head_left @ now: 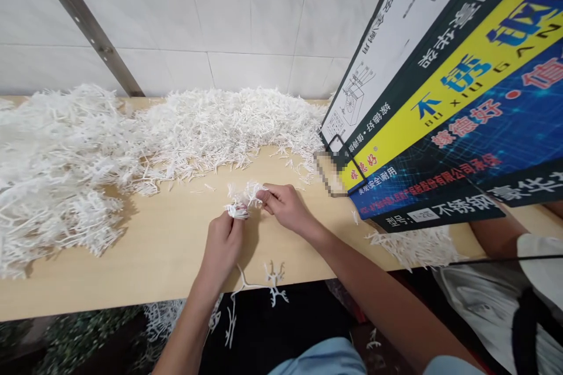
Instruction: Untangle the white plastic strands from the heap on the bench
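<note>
Above the middle of the table, my left hand point(223, 239) is closed round a small bunch of white branched plastic pieces point(238, 210). Just to its right, my right hand point(288, 206) pinches at the white twiggy tips of the same cluster with thumb and forefinger. Whether the right fingers grip a separate piece cannot be made out. Below the hands, a loose white branched sprig point(275, 284) lies at the table's front edge, with thin stems hanging over the edge beside my left wrist.
A long heap of white branched pieces point(229, 123) runs along the tiled wall, with a larger pile point(57, 170) at left. A big printed carton point(461, 88) stands at right. Beside it lies a smaller pile point(413, 246), near another person's arm point(497, 231).
</note>
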`<act>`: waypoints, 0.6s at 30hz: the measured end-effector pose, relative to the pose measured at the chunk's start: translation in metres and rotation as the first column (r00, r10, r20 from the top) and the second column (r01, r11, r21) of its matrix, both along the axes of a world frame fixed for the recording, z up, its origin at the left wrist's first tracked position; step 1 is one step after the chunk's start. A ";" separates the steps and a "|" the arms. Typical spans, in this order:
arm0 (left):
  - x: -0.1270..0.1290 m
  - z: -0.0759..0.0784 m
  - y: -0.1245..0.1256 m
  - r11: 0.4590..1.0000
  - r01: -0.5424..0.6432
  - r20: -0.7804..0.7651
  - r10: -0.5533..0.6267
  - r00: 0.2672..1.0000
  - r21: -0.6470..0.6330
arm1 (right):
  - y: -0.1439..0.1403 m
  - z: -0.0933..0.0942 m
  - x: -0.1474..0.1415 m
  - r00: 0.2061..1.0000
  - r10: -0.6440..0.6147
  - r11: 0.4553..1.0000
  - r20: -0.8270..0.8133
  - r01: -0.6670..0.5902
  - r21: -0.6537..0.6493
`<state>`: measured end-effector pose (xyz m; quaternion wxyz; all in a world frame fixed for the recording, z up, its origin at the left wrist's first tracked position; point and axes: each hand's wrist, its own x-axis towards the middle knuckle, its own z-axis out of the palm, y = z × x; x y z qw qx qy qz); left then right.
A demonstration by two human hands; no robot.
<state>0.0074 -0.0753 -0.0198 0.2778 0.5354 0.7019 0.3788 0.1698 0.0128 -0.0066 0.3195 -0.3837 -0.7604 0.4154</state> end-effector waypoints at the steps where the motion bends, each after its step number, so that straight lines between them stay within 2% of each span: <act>1: -0.005 -0.001 -0.002 0.999 0.050 0.037 -0.051 0.998 0.015 | 0.003 0.001 0.001 0.998 0.012 0.997 -0.058 -0.016 -0.073; 4: -0.014 -0.003 -0.004 0.991 0.129 0.063 -0.131 0.989 0.029 | 0.009 0.000 0.002 0.989 -0.029 0.988 -0.146 0.006 -0.153; 8: -0.009 -0.003 0.001 0.996 0.080 0.018 -0.081 0.997 0.033 | 0.010 -0.010 0.002 0.957 -0.211 0.970 -0.199 0.180 -0.165; 10: -0.005 -0.001 0.003 0.996 0.077 -0.008 -0.077 0.997 0.046 | 0.009 -0.014 0.002 0.932 -0.270 0.954 -0.240 0.226 -0.198; 15: 0.002 0.002 0.006 0.994 0.079 -0.044 -0.076 0.996 0.074 | 0.007 -0.023 0.001 0.879 -0.342 0.928 -0.333 0.259 -0.269; 18: 0.006 0.005 0.010 0.988 0.131 -0.037 -0.129 0.991 0.076 | 0.009 -0.027 0.000 0.815 -0.399 0.899 -0.421 0.257 -0.355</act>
